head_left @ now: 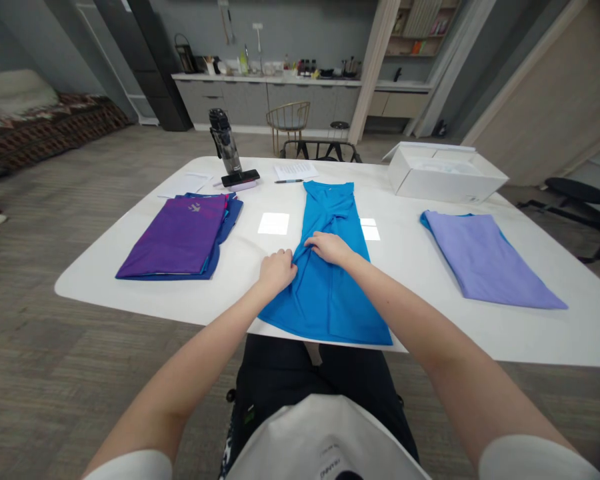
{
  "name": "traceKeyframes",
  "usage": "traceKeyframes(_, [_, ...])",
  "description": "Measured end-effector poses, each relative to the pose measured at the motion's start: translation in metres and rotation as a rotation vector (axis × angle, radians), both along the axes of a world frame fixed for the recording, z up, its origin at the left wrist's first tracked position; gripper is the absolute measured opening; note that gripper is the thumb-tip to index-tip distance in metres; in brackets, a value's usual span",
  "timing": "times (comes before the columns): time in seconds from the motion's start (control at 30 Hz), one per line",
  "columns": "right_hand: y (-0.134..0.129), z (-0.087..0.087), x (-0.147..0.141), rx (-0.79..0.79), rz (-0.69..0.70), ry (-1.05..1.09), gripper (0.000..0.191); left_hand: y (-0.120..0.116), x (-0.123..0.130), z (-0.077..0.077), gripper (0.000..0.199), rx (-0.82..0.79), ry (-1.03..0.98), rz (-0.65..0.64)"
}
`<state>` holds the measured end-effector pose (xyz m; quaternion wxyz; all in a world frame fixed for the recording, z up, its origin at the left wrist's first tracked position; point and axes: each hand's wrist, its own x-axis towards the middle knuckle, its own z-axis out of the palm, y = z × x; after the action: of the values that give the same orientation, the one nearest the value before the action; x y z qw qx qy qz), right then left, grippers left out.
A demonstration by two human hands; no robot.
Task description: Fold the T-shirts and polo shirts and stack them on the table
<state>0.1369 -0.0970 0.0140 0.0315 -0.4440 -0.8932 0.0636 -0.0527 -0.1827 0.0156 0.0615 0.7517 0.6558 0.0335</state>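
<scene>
A bright blue garment lies flat on the white table, with its upper part gathered into a fold near the middle. My right hand rests on that fold, fingers closed on the fabric. My left hand is at the garment's left edge, its fingertips pinching the blue cloth. The two hands are close together, a short gap apart. The garment's top end stretches away from me, past my hands.
A folded purple and blue garment stack lies to the left, and a folded lavender garment to the right. Further back stand a white open box, a water bottle, a black phone, papers and a pen.
</scene>
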Motion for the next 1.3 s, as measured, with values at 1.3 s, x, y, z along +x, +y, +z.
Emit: traceKeyframes(1.3, [-0.121, -0.007, 0.047, 0.141, 0.147, 0.174, 0.020, -0.134, 0.023, 0.006, 0.014, 0.313, -0.312, -0.194])
